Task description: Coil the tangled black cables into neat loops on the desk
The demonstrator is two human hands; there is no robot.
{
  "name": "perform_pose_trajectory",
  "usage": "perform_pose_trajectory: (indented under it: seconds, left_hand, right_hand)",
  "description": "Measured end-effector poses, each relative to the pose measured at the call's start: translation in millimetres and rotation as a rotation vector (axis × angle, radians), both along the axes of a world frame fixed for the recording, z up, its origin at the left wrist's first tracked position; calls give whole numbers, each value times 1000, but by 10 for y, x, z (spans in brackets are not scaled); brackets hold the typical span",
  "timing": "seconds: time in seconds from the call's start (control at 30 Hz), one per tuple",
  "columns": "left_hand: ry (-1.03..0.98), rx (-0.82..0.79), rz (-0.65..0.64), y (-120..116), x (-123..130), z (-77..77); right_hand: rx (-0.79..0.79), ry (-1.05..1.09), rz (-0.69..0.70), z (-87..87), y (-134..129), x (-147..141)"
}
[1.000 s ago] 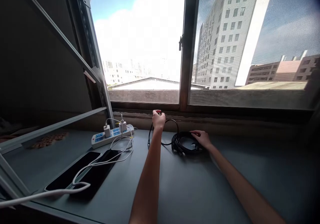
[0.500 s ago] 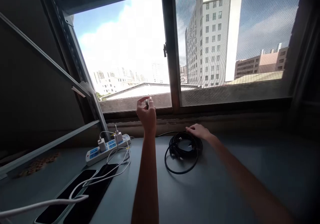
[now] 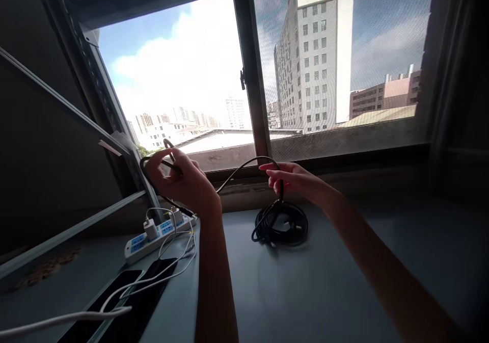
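A black cable (image 3: 244, 163) runs in an arc between my two hands, in front of the window. My left hand (image 3: 183, 180) is closed around a looped part of it, above the power strip; a connector end hangs just below that hand. My right hand (image 3: 292, 177) has the cable between thumb and fingers, where it rises from the coil. Under the right hand, the coiled black cables (image 3: 280, 224) lie on the grey table, with several light connector tips showing among the loops.
A white power strip (image 3: 160, 236) with two white chargers (image 3: 150, 229) stands on the left. White charging cables (image 3: 147, 282) run from it across two dark phones or tablets (image 3: 153, 292). Metal shelf bars (image 3: 72, 111) slant at far left. The window (image 3: 260, 103) is behind the table (image 3: 298, 292).
My left hand has moved left and closer, now with a loop of cable in it. My right hand has lifted from the coil, raising cable. The view has shifted slightly right.
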State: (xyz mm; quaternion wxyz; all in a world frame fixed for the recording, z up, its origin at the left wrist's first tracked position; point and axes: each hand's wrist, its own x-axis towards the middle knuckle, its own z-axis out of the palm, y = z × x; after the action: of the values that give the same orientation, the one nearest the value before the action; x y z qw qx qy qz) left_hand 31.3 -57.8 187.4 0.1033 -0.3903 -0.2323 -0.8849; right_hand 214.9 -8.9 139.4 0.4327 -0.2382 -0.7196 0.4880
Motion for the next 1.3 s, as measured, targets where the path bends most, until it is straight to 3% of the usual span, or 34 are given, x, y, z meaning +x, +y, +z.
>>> perform_pose_trajectory:
  seconds: [0.13, 0.37, 0.67, 0.83, 1.0, 1.3]
  left_hand:
    - [-128, 173, 102, -167, 68, 76]
    - [15, -161, -122, -94, 95, 13]
    - [99, -387, -253, -77, 118, 7]
    - [152, -393, -377, -106, 297, 0]
    - [238, -327, -419, -157, 414, -8]
    - [430, -411, -449, -210, 554, -62]
  right_hand:
    - [21, 329, 24, 257, -409, 86]
    - [78, 381, -207, 452, -820, 291]
    - [200, 394, -340, 446, -815, 254]
    - [217, 272, -206, 394, -824, 220]
    - [169, 94, -232, 361, -874, 147]
    - [60, -62, -106, 282, -877, -9]
